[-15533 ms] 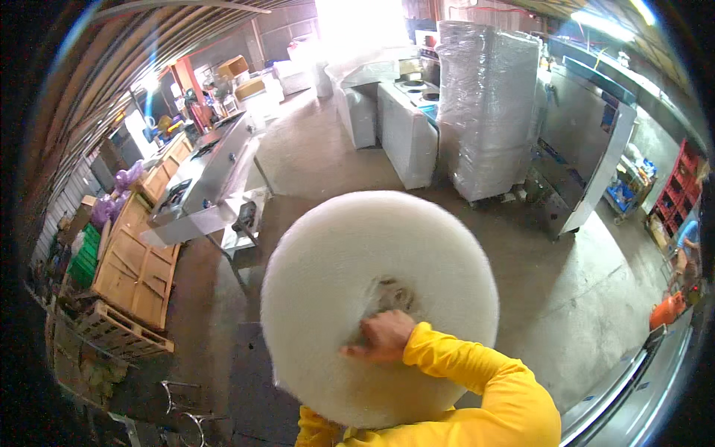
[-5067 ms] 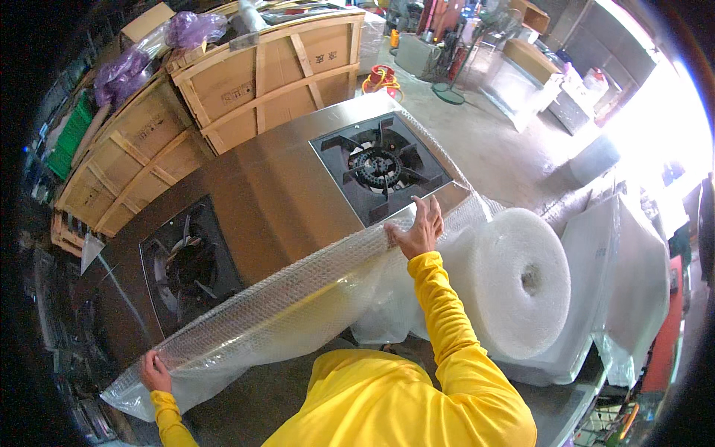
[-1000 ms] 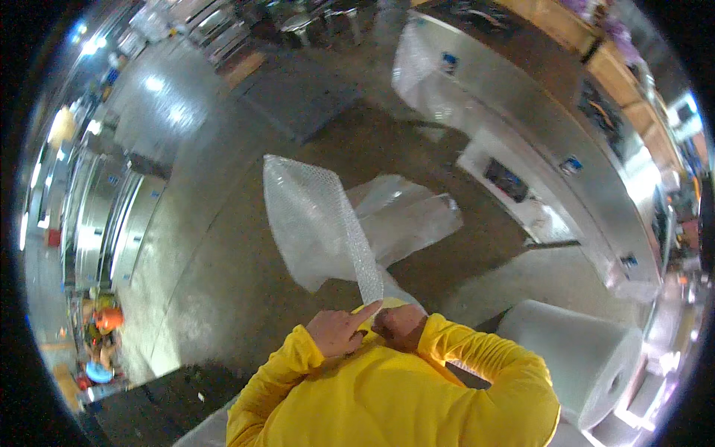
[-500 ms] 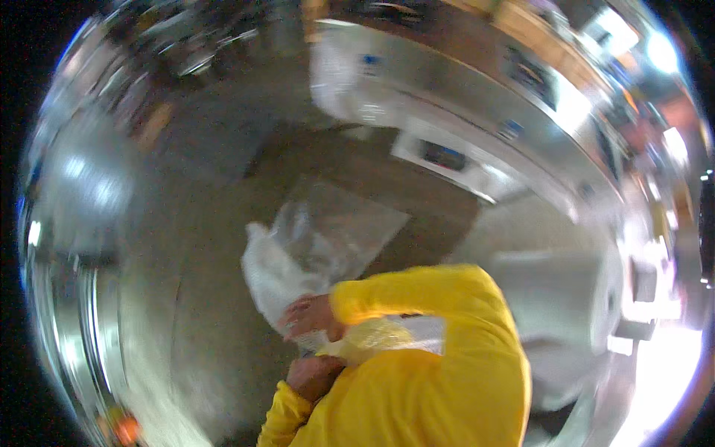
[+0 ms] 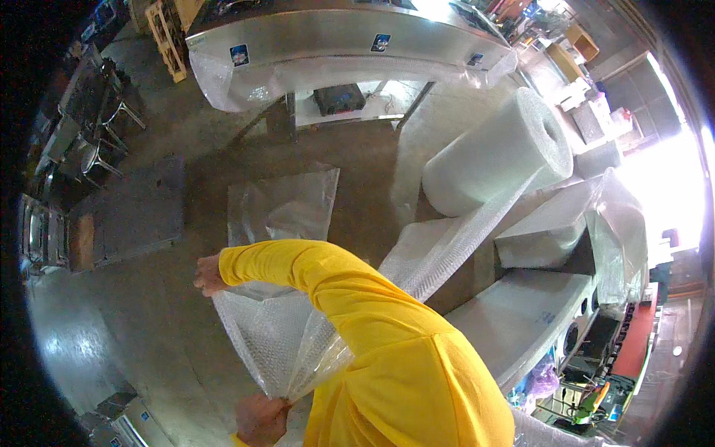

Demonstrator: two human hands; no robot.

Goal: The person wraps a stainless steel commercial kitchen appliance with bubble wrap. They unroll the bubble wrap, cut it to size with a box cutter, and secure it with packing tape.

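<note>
A sheet of bubble wrap [image 5: 261, 335] stretches between my two hands, in front of my yellow sleeves. My right hand [image 5: 211, 276] is closed at its far left corner, with the arm reaching across to the left. Lower down, my left hand [image 5: 262, 419] is a fist around the gathered near end, where the film bunches into folds. Beyond my right forearm, a thin clear sheet [image 5: 287, 205] lies creased on the floor. A big bubble wrap roll [image 5: 484, 160] stands tilted at the right. From it a strip [image 5: 447, 249] runs down behind my right arm, which hides where it leads.
A long stainless steel counter [image 5: 313, 45], its lower edge wrapped in film, spans the back above a low shelf with a black box [image 5: 339, 99]. White wrapped boxes [image 5: 521, 305] crowd the right side. Stools [image 5: 97, 158] and a dark flat panel [image 5: 134, 212] are at the left.
My view has swung to the right and steadied. My right hand has moved away from my left, spreading the bubble wrap between them. The roll's strip now shows clearly.
</note>
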